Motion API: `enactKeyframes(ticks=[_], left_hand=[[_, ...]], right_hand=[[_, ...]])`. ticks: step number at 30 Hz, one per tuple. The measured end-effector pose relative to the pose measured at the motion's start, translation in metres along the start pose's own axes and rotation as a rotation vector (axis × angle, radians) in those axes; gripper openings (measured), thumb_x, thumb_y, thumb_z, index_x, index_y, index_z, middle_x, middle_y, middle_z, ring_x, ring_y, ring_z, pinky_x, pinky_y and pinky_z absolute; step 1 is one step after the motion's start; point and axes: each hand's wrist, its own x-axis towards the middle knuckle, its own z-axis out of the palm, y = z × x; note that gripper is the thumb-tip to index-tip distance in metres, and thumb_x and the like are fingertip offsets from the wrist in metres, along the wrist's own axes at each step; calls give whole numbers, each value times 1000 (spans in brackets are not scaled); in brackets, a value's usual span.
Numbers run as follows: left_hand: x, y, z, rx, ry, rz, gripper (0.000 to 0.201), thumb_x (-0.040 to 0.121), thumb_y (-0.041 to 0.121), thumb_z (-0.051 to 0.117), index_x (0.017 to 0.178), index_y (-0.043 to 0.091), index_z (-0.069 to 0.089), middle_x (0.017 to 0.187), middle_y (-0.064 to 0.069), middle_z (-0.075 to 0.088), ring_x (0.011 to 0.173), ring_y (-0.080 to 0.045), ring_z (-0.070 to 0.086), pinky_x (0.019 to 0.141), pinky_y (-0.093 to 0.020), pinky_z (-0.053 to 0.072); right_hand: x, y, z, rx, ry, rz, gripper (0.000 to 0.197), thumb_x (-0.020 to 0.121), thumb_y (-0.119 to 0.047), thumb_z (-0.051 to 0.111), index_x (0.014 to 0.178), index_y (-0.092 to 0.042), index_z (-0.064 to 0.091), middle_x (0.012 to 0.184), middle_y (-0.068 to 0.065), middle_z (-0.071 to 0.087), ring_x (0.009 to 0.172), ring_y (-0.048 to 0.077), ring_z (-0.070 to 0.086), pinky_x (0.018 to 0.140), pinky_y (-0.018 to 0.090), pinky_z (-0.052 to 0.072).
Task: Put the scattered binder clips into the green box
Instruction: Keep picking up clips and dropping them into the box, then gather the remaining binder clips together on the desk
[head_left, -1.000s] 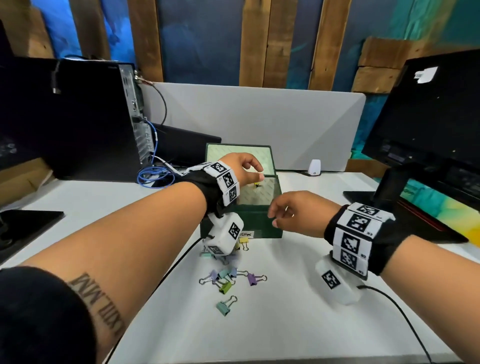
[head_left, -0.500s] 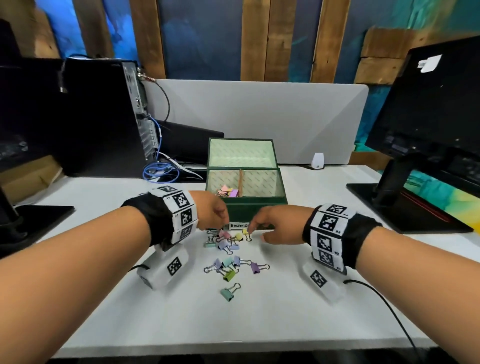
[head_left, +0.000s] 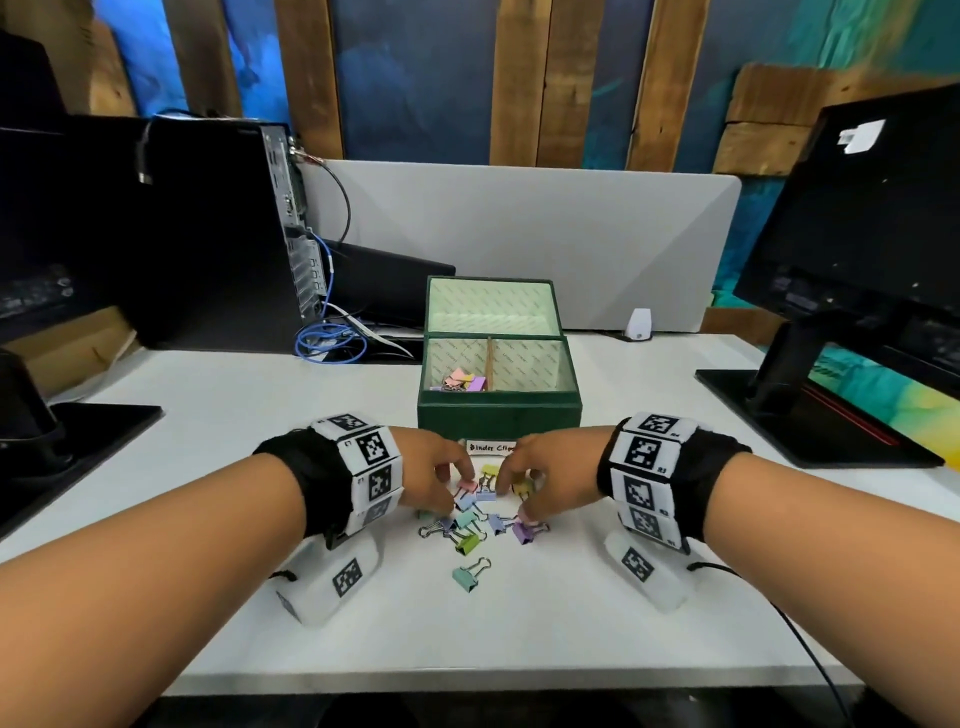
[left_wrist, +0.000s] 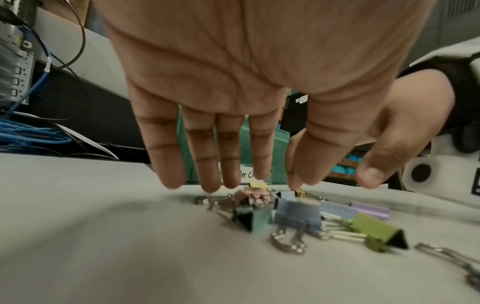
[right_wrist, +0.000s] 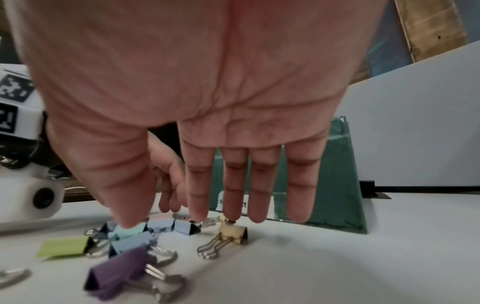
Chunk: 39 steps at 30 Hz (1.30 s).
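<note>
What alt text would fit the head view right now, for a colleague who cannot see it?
Both hands, left hand and right hand, reach down onto pastel binder clips scattered on a white desk, before an open green box holding a few clips. Monitors and a computer tower flank the desk.

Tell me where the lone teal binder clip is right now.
In the head view the teal binder clip lies alone on the white table, nearest the person, just in front of the clip pile, between both wrists.
</note>
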Motion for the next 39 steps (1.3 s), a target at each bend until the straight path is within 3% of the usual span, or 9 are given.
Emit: enactKeyframes(ticks=[2, 6, 9, 13, 18, 25, 31, 35, 39], left_hand=[[-9, -2, -1, -2, 15, 11, 56, 78, 46, 67, 130, 37, 47, 124, 10, 52, 114, -12, 54, 93, -24, 41], [-23, 4, -2, 59, 0, 3, 103, 60, 64, 73, 145, 32, 24, 145, 6, 40, 132, -17, 42, 110, -31, 34], [-26, 14, 4, 120, -60, 1, 114, 55, 69, 72, 148, 33, 16, 152, 6, 33, 138, -18, 36, 115, -35, 27], [-18, 18, 11, 197, -113, -55, 108, 61, 66, 71, 148, 28, 20, 150, 0, 36, 135, -22, 39, 110, -37, 32], [-13, 16, 12, 171, -20, -56, 80, 73, 54, 68, 141, 30, 34, 137, 0, 46, 125, -21, 48, 101, -34, 40], [-5, 9, 14, 126, 61, -41, 61, 76, 42, 69, 131, 34, 44, 127, 1, 54, 113, -20, 55, 96, -29, 45], [-2, 9, 15, 134, 53, -21, 79, 78, 46, 66, 144, 43, 24, 138, -1, 44, 126, -21, 46, 97, -27, 38], [1, 10, 14, 126, -3, -34, 87, 65, 63, 69, 140, 46, 29, 133, 3, 43, 123, -21, 48, 94, -31, 40], [2, 10, 13, 152, 15, -20, 70, 70, 57, 68, 133, 39, 42, 131, 4, 46, 120, -19, 50, 91, -30, 41]], right_hand=[[-4, 1, -1, 8, 12, 6, 60, 79, -49, 66, 133, -35, 45, 132, -4, 46, 119, 17, 50, 95, 31, 44], [1, 2, 2, -13, -54, 50, 103, 62, -59, 76, 146, -35, 22, 144, -5, 31, 131, 21, 40, 107, 37, 38], [10, -2, 5, -65, -83, 56, 112, 62, -59, 76, 149, -30, 12, 151, -3, 22, 137, 23, 34, 112, 38, 34], [15, -6, 3, -73, -70, 58, 99, 67, -59, 72, 147, -29, 22, 150, -1, 28, 136, 23, 36, 108, 36, 34], [10, -2, 6, -7, 6, 50, 65, 75, -46, 72, 130, -25, 46, 132, 0, 47, 116, 21, 51, 83, 26, 39], [7, 3, 12, 24, 94, 61, 36, 81, -34, 69, 114, -22, 60, 125, 2, 55, 110, 21, 55, 79, 24, 40], [8, 4, 12, 59, 126, 63, 26, 83, -29, 67, 108, -22, 66, 118, 0, 61, 106, 19, 58, 79, 24, 42], [5, 4, 12, 86, 111, 81, 36, 79, -45, 68, 106, -23, 66, 113, -3, 62, 103, 18, 58, 82, 27, 45], [-1, 4, 10, 53, 16, 77, 49, 75, -51, 69, 118, -31, 60, 121, -5, 55, 110, 17, 54, 92, 31, 47]])
